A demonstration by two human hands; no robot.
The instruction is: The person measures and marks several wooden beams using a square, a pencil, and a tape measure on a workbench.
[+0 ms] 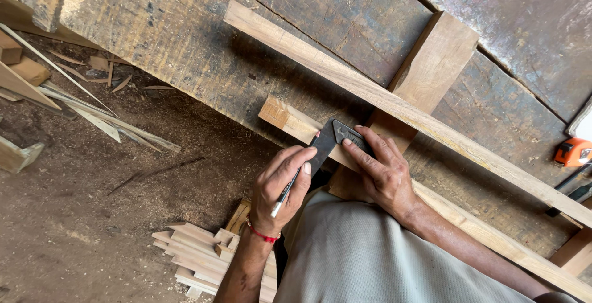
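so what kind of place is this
Most likely a carpentry workshop: a rough, worn workbench, timber offcuts on a sawdust floor, and a hand pressing a try square onto a wooden batten.

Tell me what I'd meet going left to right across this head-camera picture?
Loose wood scraps → stacked offcuts → hand with pencil → dark square → other hand → orange tape measure.
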